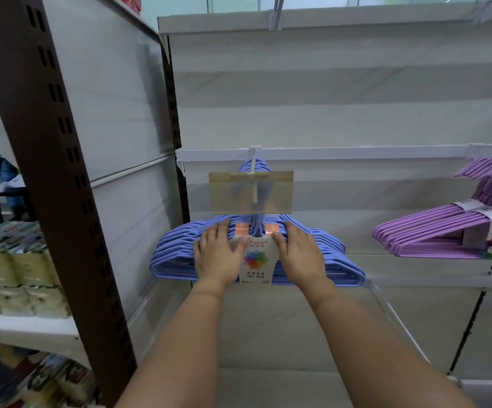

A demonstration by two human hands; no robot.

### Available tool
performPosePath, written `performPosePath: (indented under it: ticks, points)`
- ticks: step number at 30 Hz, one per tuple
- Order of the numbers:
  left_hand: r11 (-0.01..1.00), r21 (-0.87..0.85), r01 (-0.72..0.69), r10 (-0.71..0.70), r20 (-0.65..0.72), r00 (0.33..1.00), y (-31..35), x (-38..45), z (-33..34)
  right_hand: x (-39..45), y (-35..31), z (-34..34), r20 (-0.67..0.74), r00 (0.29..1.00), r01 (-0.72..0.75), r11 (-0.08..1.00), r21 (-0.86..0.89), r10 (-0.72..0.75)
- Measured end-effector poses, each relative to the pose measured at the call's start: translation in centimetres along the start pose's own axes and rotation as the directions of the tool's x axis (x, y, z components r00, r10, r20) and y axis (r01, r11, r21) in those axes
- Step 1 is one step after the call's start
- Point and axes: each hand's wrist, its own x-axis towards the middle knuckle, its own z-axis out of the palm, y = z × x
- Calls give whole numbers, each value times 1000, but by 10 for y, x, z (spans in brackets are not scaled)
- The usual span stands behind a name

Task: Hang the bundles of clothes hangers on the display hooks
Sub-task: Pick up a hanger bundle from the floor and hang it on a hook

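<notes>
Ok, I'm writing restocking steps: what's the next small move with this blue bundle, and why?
Probably release it: the blue bundle already hangs from the white hook, with the left hand and right hand resting flat on its shoulders.

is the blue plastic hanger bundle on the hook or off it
On: the blue plastic hanger bundle has its hooks looped over the white display hook, with the left hand and right hand on it.

blue hangers (pixel 321 254): matt plastic | label (pixel 258 260): glossy paper
</notes>
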Motion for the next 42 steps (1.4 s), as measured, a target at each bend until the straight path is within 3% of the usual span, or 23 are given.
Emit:
performPosePath:
  ticks: [16, 28, 35, 42]
  points:
    - [983, -32, 181, -181, 2, 983, 25, -24, -2, -5, 2, -7, 20, 1000, 1, 1000, 15, -1]
    - [979, -171, 107, -95, 77, 992, 14, -53, -17, -53, 4, -35, 4, 998, -66, 991, -116, 67]
    - [968, -241, 62, -39, 99, 994, 8, -100, -18, -122, 1, -44, -11, 985, -174, 981, -88, 174]
    - [975, -223, 3, 63, 288, 956, 15, -168, 15, -215, 32, -53, -45, 925, -379, 917, -121, 377]
